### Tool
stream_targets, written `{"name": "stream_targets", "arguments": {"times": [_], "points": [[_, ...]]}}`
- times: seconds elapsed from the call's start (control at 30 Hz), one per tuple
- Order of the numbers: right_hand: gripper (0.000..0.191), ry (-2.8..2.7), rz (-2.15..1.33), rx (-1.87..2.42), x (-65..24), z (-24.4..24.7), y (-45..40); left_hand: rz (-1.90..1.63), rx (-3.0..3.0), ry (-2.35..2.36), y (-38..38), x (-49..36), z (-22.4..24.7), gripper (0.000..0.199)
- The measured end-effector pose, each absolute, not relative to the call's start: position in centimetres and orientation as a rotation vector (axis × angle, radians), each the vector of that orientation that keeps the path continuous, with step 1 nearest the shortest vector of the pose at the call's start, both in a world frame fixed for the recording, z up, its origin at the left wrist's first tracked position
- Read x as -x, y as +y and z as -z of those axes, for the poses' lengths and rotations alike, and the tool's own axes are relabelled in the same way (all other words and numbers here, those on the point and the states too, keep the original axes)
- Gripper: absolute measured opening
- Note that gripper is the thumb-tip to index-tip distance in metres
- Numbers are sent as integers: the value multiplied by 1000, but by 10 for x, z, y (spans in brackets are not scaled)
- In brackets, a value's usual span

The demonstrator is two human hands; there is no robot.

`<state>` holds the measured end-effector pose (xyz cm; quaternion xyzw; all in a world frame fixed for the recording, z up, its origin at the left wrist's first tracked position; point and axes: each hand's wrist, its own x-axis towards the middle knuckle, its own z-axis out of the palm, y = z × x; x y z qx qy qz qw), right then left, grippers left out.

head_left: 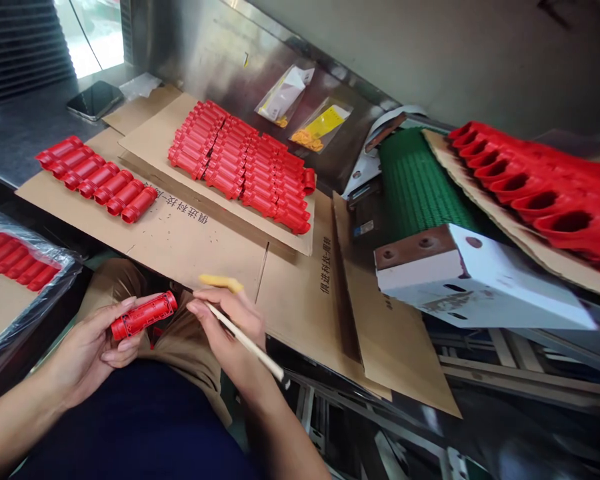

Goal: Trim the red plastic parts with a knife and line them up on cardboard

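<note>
My left hand (87,350) is closed round a red plastic tube (145,315) with ridged ends and dark marks or slots along its side. It holds the tube tilted above my lap. Just to the right, my right hand (233,320) pinches a thin cream-coloured stick (247,341) with a black rear end. The stick's front tip is at the fingertips, apart from the tube. A yellow sleeve (221,282) covers one finger of that hand. On the cardboard ahead lies a row of similar red tubes (114,191), and behind it a large block of red tubes (243,167).
At left stands a plastic-lined box (70,259) with more red tubes. A phone (95,100) lies at the back left. Two small bags (286,93) lean by the metal backboard. On the right, a green roller conveyor (425,180) carries cardboard with red parts (545,187).
</note>
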<state>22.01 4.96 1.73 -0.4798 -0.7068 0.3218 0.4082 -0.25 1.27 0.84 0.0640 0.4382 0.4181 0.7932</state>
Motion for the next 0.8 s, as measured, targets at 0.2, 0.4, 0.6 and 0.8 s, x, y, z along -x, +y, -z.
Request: {"name": "stream_targets", "arguments": {"times": [0.2, 0.4, 0.6, 0.8], "points": [[46, -1885, -630, 838, -221, -9, 35, -897, -144, 921, 11, 2, -10, 38], [50, -1858, -567, 772, -214, 9, 36, -862, -144, 907, 15, -1, -12, 43], [45, -1876, -532, 716, -214, 11, 37, -879, -143, 924, 14, 0, -12, 47], [20, -1931, -532, 817, -210, 9, 35, -806, -108, 838, 7, 10, 7, 33]]}}
